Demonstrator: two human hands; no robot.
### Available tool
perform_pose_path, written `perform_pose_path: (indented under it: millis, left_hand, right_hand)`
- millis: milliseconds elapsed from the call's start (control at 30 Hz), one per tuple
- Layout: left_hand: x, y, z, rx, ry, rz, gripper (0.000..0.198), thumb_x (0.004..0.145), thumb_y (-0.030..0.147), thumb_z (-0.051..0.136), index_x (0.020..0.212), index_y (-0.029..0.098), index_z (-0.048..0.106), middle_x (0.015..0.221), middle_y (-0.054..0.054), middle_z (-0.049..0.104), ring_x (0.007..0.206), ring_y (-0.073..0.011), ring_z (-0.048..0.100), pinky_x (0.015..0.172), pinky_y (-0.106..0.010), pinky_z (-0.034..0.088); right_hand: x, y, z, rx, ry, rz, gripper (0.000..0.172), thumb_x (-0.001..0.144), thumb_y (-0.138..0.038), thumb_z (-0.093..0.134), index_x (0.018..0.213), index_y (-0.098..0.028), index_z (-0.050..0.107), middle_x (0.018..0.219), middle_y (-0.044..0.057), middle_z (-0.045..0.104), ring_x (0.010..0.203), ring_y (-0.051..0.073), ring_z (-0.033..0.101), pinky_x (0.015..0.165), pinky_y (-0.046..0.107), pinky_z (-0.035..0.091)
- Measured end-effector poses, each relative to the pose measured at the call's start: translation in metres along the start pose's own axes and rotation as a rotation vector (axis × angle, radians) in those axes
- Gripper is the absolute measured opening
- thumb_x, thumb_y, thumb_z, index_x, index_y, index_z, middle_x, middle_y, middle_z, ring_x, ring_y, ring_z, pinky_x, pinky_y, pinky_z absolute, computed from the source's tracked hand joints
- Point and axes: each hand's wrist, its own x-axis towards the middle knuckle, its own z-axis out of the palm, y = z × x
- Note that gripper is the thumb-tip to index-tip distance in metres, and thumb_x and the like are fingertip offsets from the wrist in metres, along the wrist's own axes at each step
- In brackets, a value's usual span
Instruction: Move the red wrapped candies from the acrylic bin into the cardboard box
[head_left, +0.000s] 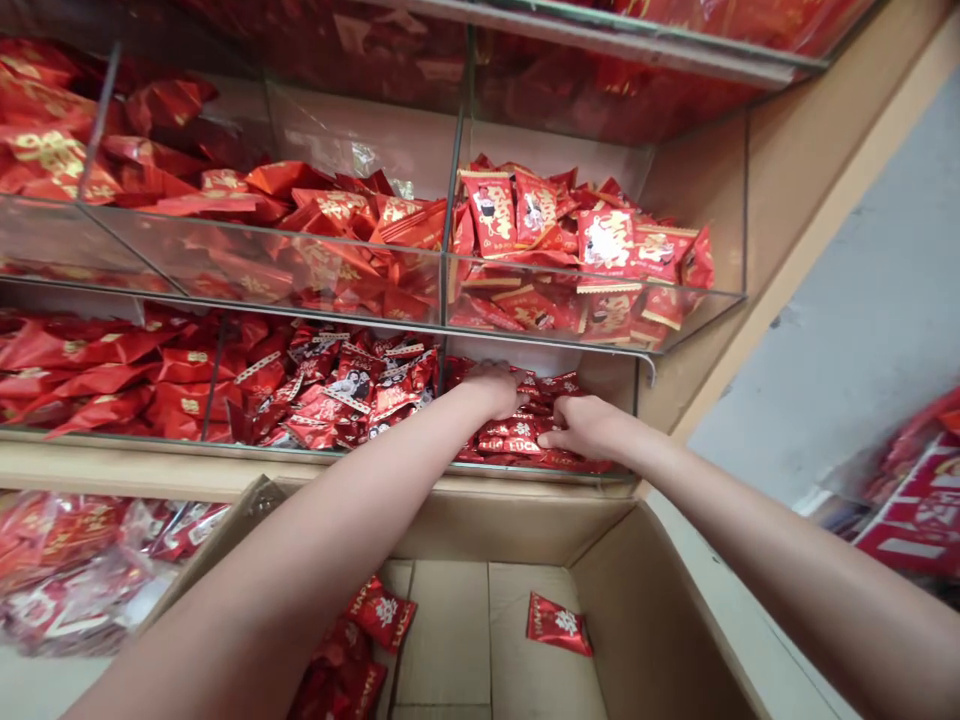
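Both arms reach over a cardboard box into the lower right shelf compartment, which holds small shiny red packets (517, 432) lettered "HAPPY" and "LUCK". At the back left of that pile, my left hand (493, 388) is curled down onto the packets, its fingertips largely hidden. My right hand (589, 425) grips the pile from the right, thumb low and fingers bent around packets. Beneath the arms, the open cardboard box (517, 525) has a single red packet (559, 624) lying on its floor. More red packets (382, 612) lie at its left, partly behind my left forearm.
A clear divider (450, 210) and a clear front panel (555, 290) edge the upper compartments of red packets. Left of my hands are red packets with cartoon figures (352, 385). Bagged packets (82, 570) lie at lower left. A grey wall (847, 300) is on the right.
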Motion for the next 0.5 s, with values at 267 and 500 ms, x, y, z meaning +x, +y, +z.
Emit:
perform_pose_path:
  millis: [267, 500]
  left_hand:
    - [0.000, 0.005, -0.012, -0.007, -0.075, 0.030, 0.036, 0.083, 0.035, 0.043, 0.115, 0.018, 0.044, 0.119, -0.009, 0.045, 0.102, -0.0207, 0.048, 0.085, -0.043, 0.040]
    - [-0.003, 0.004, -0.030, 0.053, -0.143, 0.126, 0.043, 0.080, 0.040, 0.045, 0.116, 0.017, 0.046, 0.116, -0.009, 0.052, 0.098, -0.0213, 0.052, 0.082, -0.036, 0.041]
  right_hand:
    - [0.007, 0.005, 0.016, -0.027, 0.137, 0.057, 0.034, 0.075, -0.045, 0.049, 0.082, -0.013, 0.060, 0.084, 0.013, 0.065, 0.079, 0.021, 0.060, 0.060, 0.026, 0.039]
    - [-0.003, 0.007, 0.012, 0.147, 0.229, -0.230, 0.023, 0.073, -0.039, 0.052, 0.080, -0.019, 0.061, 0.080, 0.004, 0.065, 0.074, 0.015, 0.058, 0.063, 0.022, 0.039]
